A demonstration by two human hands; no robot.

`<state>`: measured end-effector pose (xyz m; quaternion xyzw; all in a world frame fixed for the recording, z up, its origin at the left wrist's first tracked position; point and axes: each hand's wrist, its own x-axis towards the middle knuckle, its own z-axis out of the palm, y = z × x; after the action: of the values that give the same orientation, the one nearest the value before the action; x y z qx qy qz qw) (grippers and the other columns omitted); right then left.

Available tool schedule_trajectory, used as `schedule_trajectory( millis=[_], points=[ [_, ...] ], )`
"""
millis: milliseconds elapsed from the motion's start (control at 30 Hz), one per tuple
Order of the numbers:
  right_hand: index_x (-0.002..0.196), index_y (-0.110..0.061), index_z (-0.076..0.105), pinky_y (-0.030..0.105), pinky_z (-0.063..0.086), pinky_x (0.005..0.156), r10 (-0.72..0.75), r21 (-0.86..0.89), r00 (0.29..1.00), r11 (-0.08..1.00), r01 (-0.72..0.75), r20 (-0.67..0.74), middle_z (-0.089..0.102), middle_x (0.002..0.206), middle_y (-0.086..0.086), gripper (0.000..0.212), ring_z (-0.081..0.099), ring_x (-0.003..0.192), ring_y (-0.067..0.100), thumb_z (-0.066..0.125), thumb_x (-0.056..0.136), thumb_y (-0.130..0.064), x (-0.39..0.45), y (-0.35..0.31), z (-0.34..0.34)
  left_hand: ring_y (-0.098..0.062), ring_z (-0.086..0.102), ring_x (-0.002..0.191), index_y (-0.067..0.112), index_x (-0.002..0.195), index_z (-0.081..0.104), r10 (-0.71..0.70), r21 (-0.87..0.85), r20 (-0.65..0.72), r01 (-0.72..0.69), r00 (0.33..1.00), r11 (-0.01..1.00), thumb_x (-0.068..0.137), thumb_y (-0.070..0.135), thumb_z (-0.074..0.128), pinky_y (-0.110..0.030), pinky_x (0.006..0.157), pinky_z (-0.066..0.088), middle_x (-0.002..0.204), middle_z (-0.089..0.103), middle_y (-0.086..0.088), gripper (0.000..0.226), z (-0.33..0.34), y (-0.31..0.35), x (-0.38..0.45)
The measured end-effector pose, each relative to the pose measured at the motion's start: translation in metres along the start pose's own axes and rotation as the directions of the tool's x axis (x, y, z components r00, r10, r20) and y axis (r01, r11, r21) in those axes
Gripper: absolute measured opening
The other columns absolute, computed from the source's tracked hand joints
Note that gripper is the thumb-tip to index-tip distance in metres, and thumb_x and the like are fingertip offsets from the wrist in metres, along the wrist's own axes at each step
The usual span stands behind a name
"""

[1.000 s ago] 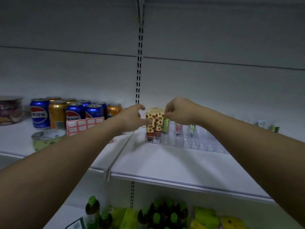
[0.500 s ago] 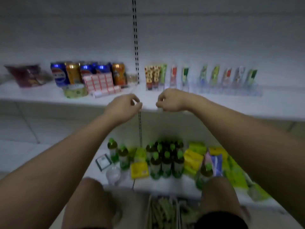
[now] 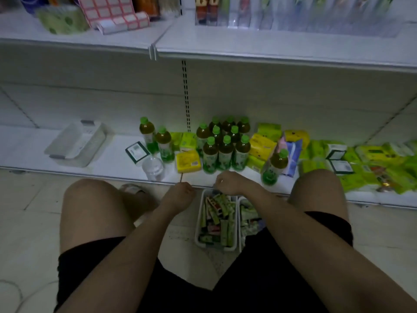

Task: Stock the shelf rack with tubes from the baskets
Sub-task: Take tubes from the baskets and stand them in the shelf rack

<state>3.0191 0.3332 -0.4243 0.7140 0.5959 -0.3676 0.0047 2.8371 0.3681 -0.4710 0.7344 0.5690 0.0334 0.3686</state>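
- Person squats in front of a white shelf unit, bare knees to either side, black shorts.
- Two white baskets sit side by side on the floor between the knees: left basket [image 3: 199, 241] packed with small tubes [image 3: 222, 214], mostly green with a few red and pink; right basket [image 3: 239, 201] partly hidden under the right forearm, more tubes showing inside.
- Left hand [image 3: 180, 195] hangs just left of the left basket's far corner, fingers curled under; whether it holds anything cannot be told.
- Right hand [image 3: 228, 182] sits over the far rim of the baskets, fingers bent down toward the tubes; whether it has pinched one cannot be told.
- Clear shelf rack [image 3: 293, 21] stands on the upper shelf [image 3: 248, 45], well above the hands; a few tubes upright in its left slots, top cropped by the frame edge.
- Upper shelf, left part: sheet of pink-bordered labels [image 3: 112, 12], green patterned tape roll [image 3: 63, 21].
- Bottom shelf [image 3: 29, 152]: cluster of green-capped tea bottles [image 3: 223, 143], yellow packets [image 3: 188, 161], green packets at right, a clear cup [image 3: 153, 169], an empty white tray [image 3: 77, 144] at left.
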Motion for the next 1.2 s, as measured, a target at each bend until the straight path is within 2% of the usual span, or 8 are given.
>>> schedule_trajectory(
  millis=[333,533,600,733,833,933,1000,1200],
  points=[
    [0.061,-0.013,0.040,0.027,0.027,0.048,0.309,0.106,0.947,0.943,-0.317,0.086,0.038,0.059,0.007,0.036,0.034,0.048,0.019,0.046,0.097,-0.016,0.064,0.107,0.042,-0.025,0.061,0.101,0.011,0.102,0.069,-0.165,-0.024,0.192,0.173,0.967,0.985,0.095,0.024,0.053,-0.027,0.080,0.044,0.102,0.063,-0.006,0.021,0.064,-0.010,0.063],
    [0.067,-0.005,0.049,0.040,0.047,0.069,0.286,0.204,0.949,0.929,-0.308,0.134,0.044,0.067,0.014,0.027,0.045,0.064,0.026,0.047,0.094,0.000,0.106,0.141,0.090,-0.011,0.049,0.074,0.016,0.073,0.052,-0.312,-0.188,0.322,0.384,0.894,0.904,0.094,0.010,0.059,-0.015,0.060,0.041,0.076,0.049,0.002,0.023,0.124,-0.022,0.099],
    [0.084,0.005,0.059,0.043,0.049,0.081,0.280,0.240,0.951,0.921,-0.305,0.134,0.054,0.085,0.026,0.014,0.056,0.081,0.036,0.050,0.093,-0.001,0.117,0.150,0.104,-0.018,0.056,0.078,0.012,0.085,0.059,-0.348,-0.143,0.331,0.411,0.877,0.900,0.093,0.014,0.060,-0.027,0.072,0.048,0.084,0.055,-0.003,0.008,0.140,-0.024,0.111],
    [0.122,0.000,0.059,0.034,0.046,0.088,0.258,0.286,0.963,0.919,-0.271,0.081,0.060,0.119,0.018,0.031,0.057,0.110,0.033,0.057,0.094,-0.014,0.132,0.170,0.125,-0.029,0.067,0.089,0.004,0.105,0.065,-0.413,-0.147,0.333,0.479,0.848,0.865,0.087,0.018,0.066,-0.032,0.073,0.053,0.099,0.068,-0.012,0.022,0.167,-0.025,0.133],
    [0.111,0.005,0.061,0.040,0.048,0.085,0.262,0.335,0.964,0.905,-0.262,0.045,0.061,0.110,0.021,0.022,0.058,0.100,0.035,0.056,0.092,-0.006,0.143,0.177,0.132,-0.030,0.065,0.092,0.003,0.114,0.062,-0.501,-0.247,0.332,0.586,0.799,0.772,0.088,0.018,0.064,-0.033,0.070,0.054,0.107,0.067,-0.016,0.030,0.188,-0.023,0.148],
    [0.083,-0.010,0.057,0.029,0.044,0.064,0.267,0.350,0.962,0.898,-0.267,0.050,0.056,0.081,0.005,0.014,0.053,0.072,0.021,0.050,0.094,-0.006,0.157,0.173,0.138,-0.035,0.060,0.107,0.003,0.124,0.054,-0.533,-0.349,0.372,0.646,0.760,0.679,0.089,0.018,0.065,-0.046,0.093,0.052,0.116,0.062,-0.017,0.039,0.212,-0.014,0.162],
    [0.068,-0.015,0.049,0.022,0.031,0.048,0.247,0.303,0.968,0.920,-0.250,0.048,0.046,0.064,-0.001,0.027,0.044,0.057,0.015,0.047,0.095,-0.009,0.165,0.171,0.147,-0.035,0.059,0.107,0.003,0.116,0.054,-0.582,-0.414,0.364,0.686,0.727,0.599,0.092,0.015,0.059,-0.048,0.093,0.052,0.114,0.060,-0.017,0.028,0.225,-0.011,0.170],
    [0.058,-0.021,0.026,0.026,0.023,0.051,0.295,0.258,0.955,0.925,-0.280,-0.018,0.033,0.059,-0.004,0.042,0.033,0.054,0.012,0.050,0.089,-0.003,0.171,0.174,0.160,-0.033,0.064,0.099,0.009,0.086,0.050,-0.689,-0.472,0.298,0.730,0.660,0.495,0.095,0.021,0.057,-0.046,0.088,0.055,0.111,0.063,-0.019,0.017,0.242,-0.026,0.181]
  ],
)
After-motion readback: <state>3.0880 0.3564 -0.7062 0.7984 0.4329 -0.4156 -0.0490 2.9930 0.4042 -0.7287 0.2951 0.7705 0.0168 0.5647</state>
